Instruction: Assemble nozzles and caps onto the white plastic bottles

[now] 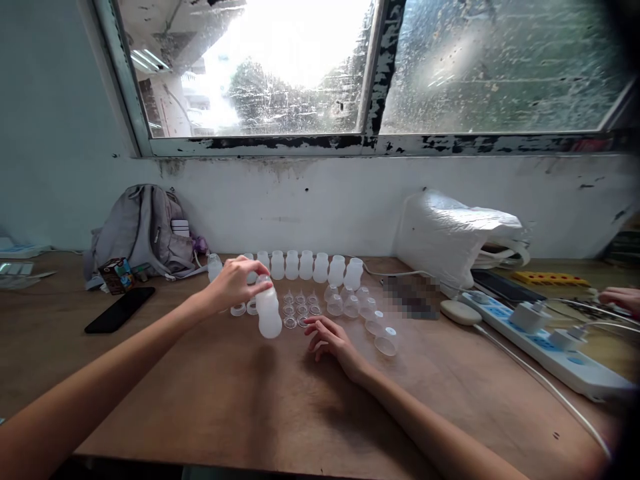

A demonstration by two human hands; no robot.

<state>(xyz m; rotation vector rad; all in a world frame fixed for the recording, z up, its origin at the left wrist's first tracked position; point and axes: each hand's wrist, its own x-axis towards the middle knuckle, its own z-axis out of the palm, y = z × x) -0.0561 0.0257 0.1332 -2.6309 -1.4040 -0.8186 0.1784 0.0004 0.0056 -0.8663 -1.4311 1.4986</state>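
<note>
My left hand [245, 279] is closed on the top of a frosted baby bottle [270, 320], thumb and fingers pinching it around the neck. The bottle is slightly tilted and appears raised off the table. My right hand [333, 341] has loosely bent fingers apart, with nothing visible in them. Its fingertips are close to the clear bottle nipples [301, 310], which stand in a small grid; whether they touch is unclear. White collar rings [239, 309] lie partly hidden behind my left hand. Clear domed caps [367, 307] stand to the right of the nipples.
A row of frosted bottles [307, 265] stands near the wall, with one capped bottle [214, 267] at its left. A phone [120, 310] and backpack [145, 227] lie left. At right are a power strip [530, 333], a white bag [450, 233] and another person's hand [620, 299].
</note>
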